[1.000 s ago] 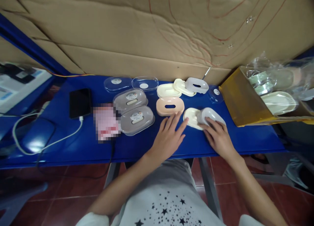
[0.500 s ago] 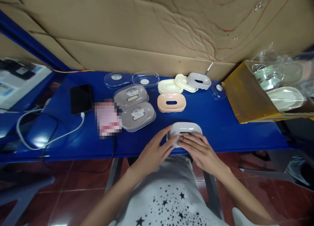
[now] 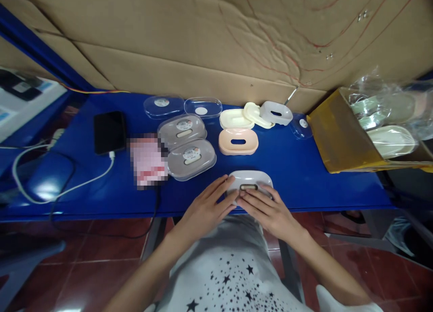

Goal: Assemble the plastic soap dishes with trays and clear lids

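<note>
A grey oval soap dish (image 3: 251, 177) with a slot in its middle lies at the table's near edge, between my two hands. My left hand (image 3: 210, 199) grips its left end, with the thumb and fingertips on the rim. Across its front and right side lie the fingers of my right hand (image 3: 265, 208), holding it; the thumb is hidden. Behind it sits a peach soap dish (image 3: 238, 148). Farther back are a cream tray (image 3: 233, 118), another cream piece (image 3: 252, 109) and a light grey soap dish (image 3: 276, 118) leaning on it.
Two grey soap dishes under clear covers (image 3: 203, 165) lie left of centre, beside a blurred pink packet (image 3: 149, 160). Clear lids (image 3: 203, 102) lie behind. A phone (image 3: 110, 132) with a white cable is at left. A cardboard box (image 3: 321, 140) with wrapped dishes stands at right.
The grey soap dish and both my hands have shifted slightly left. More of the dish's slot shows between my fingers now. The view has turned a little.
</note>
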Tool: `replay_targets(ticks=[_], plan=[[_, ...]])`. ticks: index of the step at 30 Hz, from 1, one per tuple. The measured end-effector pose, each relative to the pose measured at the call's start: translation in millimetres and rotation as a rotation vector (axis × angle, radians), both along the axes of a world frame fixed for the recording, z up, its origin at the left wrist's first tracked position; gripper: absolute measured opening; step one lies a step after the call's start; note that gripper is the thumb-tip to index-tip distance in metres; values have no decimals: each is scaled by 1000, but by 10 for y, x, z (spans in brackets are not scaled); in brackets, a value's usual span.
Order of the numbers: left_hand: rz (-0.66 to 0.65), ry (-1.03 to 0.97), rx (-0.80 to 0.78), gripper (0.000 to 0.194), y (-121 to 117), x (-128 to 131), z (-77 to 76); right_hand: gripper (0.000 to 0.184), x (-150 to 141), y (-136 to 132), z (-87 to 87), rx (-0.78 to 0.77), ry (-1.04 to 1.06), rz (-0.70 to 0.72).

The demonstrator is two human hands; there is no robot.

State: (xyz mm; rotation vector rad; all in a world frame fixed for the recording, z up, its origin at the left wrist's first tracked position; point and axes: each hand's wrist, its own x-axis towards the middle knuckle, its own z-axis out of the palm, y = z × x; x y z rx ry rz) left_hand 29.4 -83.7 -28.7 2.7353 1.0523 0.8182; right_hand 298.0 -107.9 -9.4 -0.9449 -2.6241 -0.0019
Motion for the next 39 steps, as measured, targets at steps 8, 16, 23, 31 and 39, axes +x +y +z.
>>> replay_targets(ticks=[8,16,23,31,39], plan=[[-10,7,83,30,1,-44,-3,60,-126,-55,-63,-23,142,-63],[0,22,113,28,-5,-53,11,56,-107,-84,-49,79,14,-26],[7,63,135,26,-12,-26,7,51,-156,-83,-160,99,40,-40],[32,40,42,32,18,-40,28,63,58,200,16,-102,204,-12],[81,10,36,26,93,-50,25,46,318,1394,185,-92,90,-161]])
